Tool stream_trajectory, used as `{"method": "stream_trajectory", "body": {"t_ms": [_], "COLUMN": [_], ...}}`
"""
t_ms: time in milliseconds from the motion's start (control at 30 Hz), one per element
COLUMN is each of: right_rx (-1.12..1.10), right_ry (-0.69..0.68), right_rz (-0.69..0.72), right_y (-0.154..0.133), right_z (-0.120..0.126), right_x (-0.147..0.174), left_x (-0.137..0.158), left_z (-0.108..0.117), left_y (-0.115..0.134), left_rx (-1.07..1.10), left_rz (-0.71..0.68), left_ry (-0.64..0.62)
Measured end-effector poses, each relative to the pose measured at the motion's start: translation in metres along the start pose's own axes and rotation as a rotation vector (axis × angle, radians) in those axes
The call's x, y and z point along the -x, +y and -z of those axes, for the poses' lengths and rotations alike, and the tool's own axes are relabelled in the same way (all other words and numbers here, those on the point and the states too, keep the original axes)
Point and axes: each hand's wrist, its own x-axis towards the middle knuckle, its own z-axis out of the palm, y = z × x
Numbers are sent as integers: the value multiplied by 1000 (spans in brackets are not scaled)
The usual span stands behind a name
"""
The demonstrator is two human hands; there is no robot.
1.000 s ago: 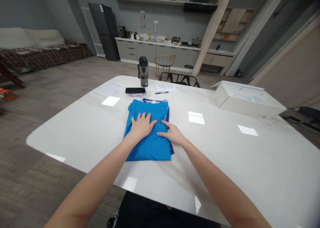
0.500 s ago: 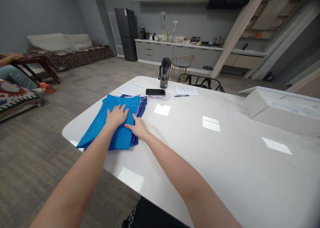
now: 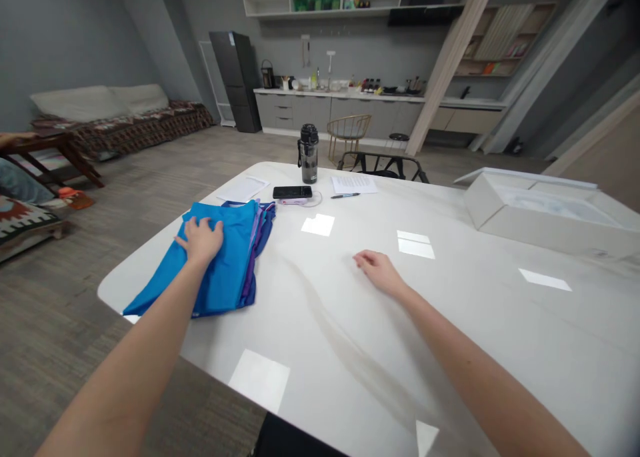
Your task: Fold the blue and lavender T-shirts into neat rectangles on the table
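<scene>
At the table's left end lies a stack of folded clothes, with a bright blue garment (image 3: 227, 277) on top. Purple and dark blue garments (image 3: 256, 257) show along the stack's right edge. My left hand (image 3: 204, 241) rests on the blue garment with its fingers spread. Well to the right of the stack, my right hand (image 3: 380, 271) is over the white table (image 3: 320, 297). Its fingers are curled together, and nothing shows in them.
Behind the stack are a paper sheet (image 3: 244, 189), a phone (image 3: 293, 192) and a dark water bottle (image 3: 309, 155). A pen (image 3: 345, 195) lies by a printed page (image 3: 355, 185). An open white box (image 3: 555, 220) stands at right. A person's arm (image 3: 15, 137) shows at far left.
My right hand has left the stack and moved right over the table, its fingers now curled. My left hand stays on the blue garment, slightly farther left on it. The view has shifted right.
</scene>
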Motion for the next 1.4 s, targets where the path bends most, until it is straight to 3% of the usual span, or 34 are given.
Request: {"method": "stream_trajectory", "body": {"t_ms": [100,167,233,333,467,567,667,833,1000,1133,1333,1400], "right_rx": [166,212,172,-22,-147,-99,-79,-99,7,168,277,247], "right_ry": [211,329,426,534,491,464,470,451,489,414,172,87], "right_rz": [-104,-171,-243,-305,-337,-347,-323,-312,-317,-368,-234,-186], "right_y": [50,77,99,119,129,132,133,127,122,125,92,76], "right_z": [88,134,165,186,189,189,189,189,191,190,147,126], "right_x": [37,62,83,100,99,92,91,98,102,92,72,69], "left_x": [-7,-10,-10,-6,5,23,47,61,53,53,38,33], "left_z": [0,-1,-1,2,6,1,-11,-21,-4,5,21,26], "left_y": [2,5,11,22,42,60,69,52,39,39,25,21], "left_rx": [-62,-110,-131,-62,54,-80,-199,-283,-357,-304,-156,-160], "left_rz": [60,78,64,51,83,141,107,-101,-222,-253,-99,-11], "left_ry": [-101,-48,18,86,74,23,-81,-47,-111,-129,14,-5]}}
